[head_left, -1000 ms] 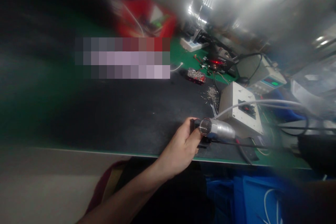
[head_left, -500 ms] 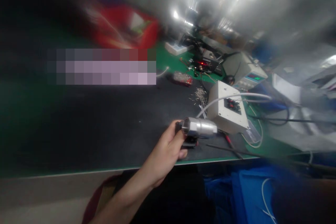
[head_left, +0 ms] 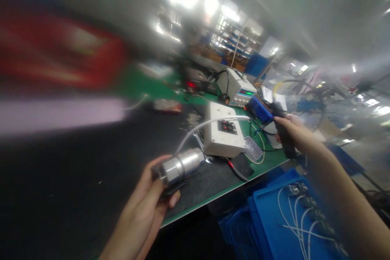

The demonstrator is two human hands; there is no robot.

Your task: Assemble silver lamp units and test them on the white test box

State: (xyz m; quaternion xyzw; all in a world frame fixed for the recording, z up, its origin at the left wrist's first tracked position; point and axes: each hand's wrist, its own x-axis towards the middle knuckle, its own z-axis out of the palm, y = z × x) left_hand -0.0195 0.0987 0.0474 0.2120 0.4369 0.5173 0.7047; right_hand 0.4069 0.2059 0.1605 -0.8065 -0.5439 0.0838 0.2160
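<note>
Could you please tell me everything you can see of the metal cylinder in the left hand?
The cylinder is silvery and shiny, apparently metal, with a darker ring around its middle and a nearer end that looks open. It lies aslant, held by the left hand at the nearer end, over the black mat, with its far end toward the white box. A black piece sits just beneath it. A white cable rises from behind; whether it joins the cylinder is hidden.

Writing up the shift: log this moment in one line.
left hand: holds metal cylinder | right hand: holds black tool | white box: on bench
</note>
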